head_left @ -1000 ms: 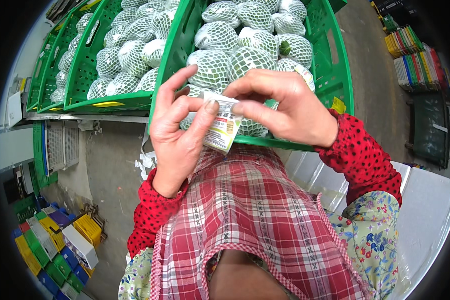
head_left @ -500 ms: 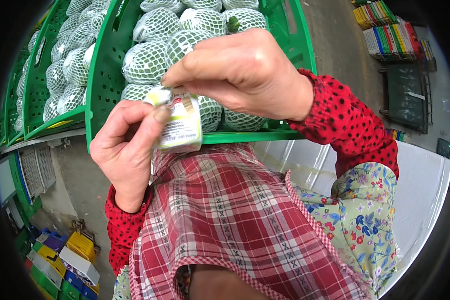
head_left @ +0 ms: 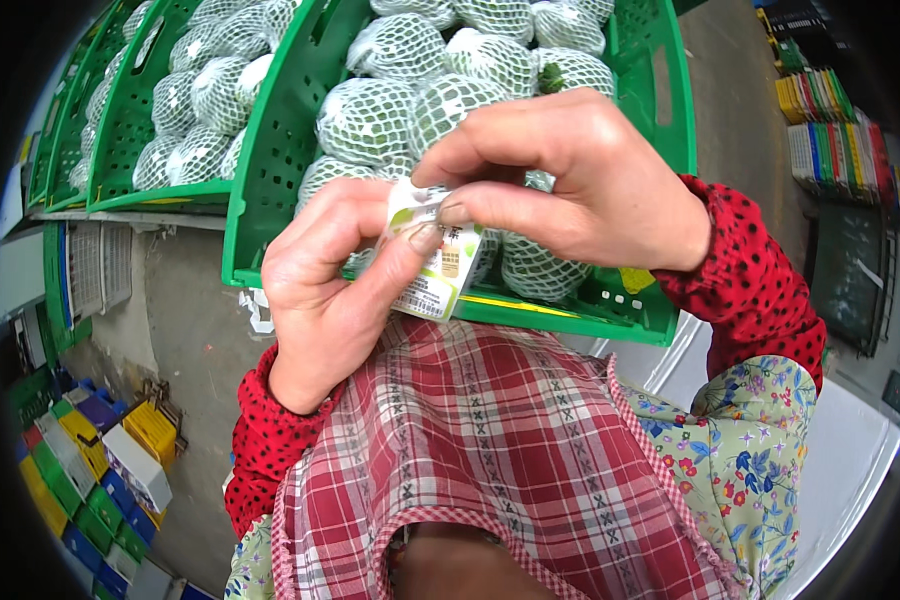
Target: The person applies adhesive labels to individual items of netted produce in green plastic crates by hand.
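Observation:
My left hand (head_left: pixel 330 270) grips a printed label (head_left: pixel 432 292), white with green patches, a small tan panel and a barcode. Its thumb lies across the label's face; I cannot tell if this is one label or a wad of several. From the right, my right hand (head_left: pixel 585 185) pinches the label's upper edge between thumb and forefinger. Both hands are held over the near side of a green plastic crate (head_left: pixel 270 165). Inside it sit several round green vegetables (head_left: pixel 365 120) in white foam nets, some partly hidden behind my hands.
More green crates (head_left: pixel 195 192) of netted vegetables stand to the left. A white surface (head_left: pixel 840 440) lies at the right. Stacked colourful crates (head_left: pixel 155 440) are on the floor at lower left, and colourful stacks (head_left: pixel 835 155) stand at far right.
The crate and both hands now appear farther right and lower in the picture. My right thumb now presses on the label's upper part, and the label's printed face shows more.

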`<action>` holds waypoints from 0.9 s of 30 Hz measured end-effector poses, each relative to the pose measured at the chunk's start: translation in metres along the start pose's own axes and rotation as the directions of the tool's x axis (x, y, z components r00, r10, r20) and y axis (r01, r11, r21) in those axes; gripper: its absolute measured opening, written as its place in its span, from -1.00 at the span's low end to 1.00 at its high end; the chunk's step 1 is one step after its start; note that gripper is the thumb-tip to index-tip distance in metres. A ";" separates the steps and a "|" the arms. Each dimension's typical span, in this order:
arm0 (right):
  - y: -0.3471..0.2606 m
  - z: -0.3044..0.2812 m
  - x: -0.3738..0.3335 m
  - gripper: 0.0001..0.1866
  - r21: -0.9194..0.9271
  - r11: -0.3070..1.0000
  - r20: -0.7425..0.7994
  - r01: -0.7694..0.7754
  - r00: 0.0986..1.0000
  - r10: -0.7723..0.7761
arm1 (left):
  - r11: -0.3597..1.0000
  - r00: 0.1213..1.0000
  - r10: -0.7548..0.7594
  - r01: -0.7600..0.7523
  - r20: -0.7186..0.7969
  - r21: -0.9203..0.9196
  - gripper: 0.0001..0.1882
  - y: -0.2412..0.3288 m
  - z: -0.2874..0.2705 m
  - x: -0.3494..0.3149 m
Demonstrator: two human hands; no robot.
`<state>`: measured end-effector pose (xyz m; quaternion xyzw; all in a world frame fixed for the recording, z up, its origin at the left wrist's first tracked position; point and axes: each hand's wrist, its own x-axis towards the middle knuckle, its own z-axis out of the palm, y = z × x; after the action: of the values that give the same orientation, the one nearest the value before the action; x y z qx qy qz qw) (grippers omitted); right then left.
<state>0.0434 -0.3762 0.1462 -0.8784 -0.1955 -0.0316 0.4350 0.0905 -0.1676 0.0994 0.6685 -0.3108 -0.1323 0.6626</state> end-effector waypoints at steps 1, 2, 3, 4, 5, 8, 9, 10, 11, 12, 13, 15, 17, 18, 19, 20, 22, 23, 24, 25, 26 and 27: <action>0.001 0.002 -0.001 -0.79 -0.018 0.999 -0.029 0.036 0.999 -0.036 | 0.989 0.991 -0.128 0.125 -0.026 -0.082 -0.91 0.004 0.000 -0.005; 0.001 0.004 -0.002 -0.79 -0.036 0.997 -0.059 0.069 0.996 -0.071 | 0.955 0.966 -0.255 0.245 -0.039 -0.167 -0.92 0.007 0.000 -0.008; 0.001 0.005 -0.003 -0.79 -0.044 0.997 -0.069 0.060 0.996 -0.063 | 0.942 0.962 -0.265 0.242 -0.071 -0.231 -0.92 0.009 0.003 -0.008; 0.001 0.005 -0.004 -0.79 -0.022 0.999 -0.058 0.049 0.997 -0.050 | 0.972 0.979 -0.191 0.178 -0.077 -0.154 -0.91 0.007 0.001 -0.008; 0.001 0.005 -0.004 -0.79 -0.001 0.999 -0.047 0.036 0.998 -0.036 | 0.991 0.991 -0.116 0.110 -0.074 -0.075 -0.90 0.002 -0.002 -0.008; 0.004 0.007 -0.004 -0.82 0.019 0.998 -0.121 0.052 0.991 -0.049 | 0.990 0.990 0.138 -0.137 -0.023 0.024 -0.87 -0.003 0.001 0.003; 0.005 0.011 -0.002 -0.85 0.033 0.995 -0.188 0.098 0.978 -0.090 | 0.995 0.996 0.094 -0.094 -0.003 0.025 -0.86 0.000 0.000 0.002; 0.003 0.015 0.000 -0.88 0.039 0.991 -0.259 0.127 0.959 -0.113 | 0.999 0.999 0.035 -0.034 0.027 -0.025 -0.85 0.001 -0.006 0.000; 0.005 0.014 -0.003 -0.87 -0.093 0.978 -0.261 0.185 0.944 -0.203 | 0.990 0.998 -0.061 0.060 -0.004 -0.131 -0.87 0.006 -0.008 -0.005; 0.004 0.016 -0.003 -0.86 -0.219 0.948 -0.258 0.232 0.923 -0.286 | 0.971 0.983 -0.160 0.140 -0.087 -0.193 -0.86 0.009 -0.001 -0.007; 0.003 0.014 -0.006 -0.87 -0.277 0.935 -0.228 0.219 0.931 -0.286 | 0.964 0.974 -0.202 0.179 -0.102 -0.196 -0.85 0.005 -0.002 -0.008; 0.009 0.002 -0.005 -0.88 -0.266 0.949 -0.193 0.170 0.955 -0.225 | 0.926 0.925 -0.361 0.339 -0.120 -0.168 -0.80 0.010 0.003 -0.011; 0.034 -0.046 0.005 -0.91 -0.124 0.989 -0.196 0.081 0.975 -0.105 | 0.944 0.944 -0.330 0.330 -0.015 -0.013 -0.80 0.005 0.000 -0.016; 0.029 -0.077 -0.005 -0.91 -0.101 0.994 -0.235 -0.030 0.972 0.006 | 0.968 0.962 -0.251 0.249 0.104 0.032 -0.81 0.004 -0.003 -0.013; 0.021 -0.099 -0.016 -0.91 -0.070 0.988 -0.272 -0.138 0.955 0.114 | 0.957 0.950 -0.290 0.290 0.115 0.019 -0.82 0.006 -0.008 -0.009; 0.037 -0.096 -0.021 -0.91 0.031 0.968 -0.114 -0.250 0.961 0.252 | 0.937 0.937 -0.349 0.348 0.028 0.039 -0.83 0.006 -0.012 -0.011; 0.068 -0.069 -0.053 -0.85 0.088 0.787 0.345 -0.611 0.760 0.551 | 0.933 0.894 -0.342 0.360 -0.288 0.012 -0.79 -0.009 -0.042 -0.016; 0.075 -0.056 -0.064 -0.80 0.014 0.834 0.508 -0.551 0.722 0.469 | 0.940 0.854 -0.310 0.341 -0.417 0.000 -0.75 -0.014 -0.082 -0.024; 0.079 -0.042 -0.076 -0.75 -0.054 0.863 0.637 -0.502 0.649 0.417 | 0.947 0.845 -0.307 0.317 -0.438 -0.051 -0.75 -0.019 -0.123 -0.027; 0.081 -0.032 -0.082 -0.74 -0.072 0.819 0.672 -0.569 0.579 0.462 | 0.952 0.784 -0.288 0.299 -0.550 -0.072 -0.77 -0.019 -0.155 -0.023; 0.079 -0.021 -0.085 -0.72 -0.099 0.777 0.704 -0.622 0.508 0.496 | 0.961 0.738 -0.215 0.276 -0.640 -0.005 -0.76 -0.018 -0.186 -0.028; 0.082 -0.012 -0.089 -0.72 -0.094 0.872 0.689 -0.481 0.600 0.406 | 0.951 0.638 -0.257 0.300 -0.726 -0.073 -0.74 -0.006 -0.197 -0.032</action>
<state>-0.0071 -0.4582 0.0716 -0.8226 -0.1199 0.4162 0.3684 0.1829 0.0090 0.1032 0.7229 0.0813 0.0519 0.6842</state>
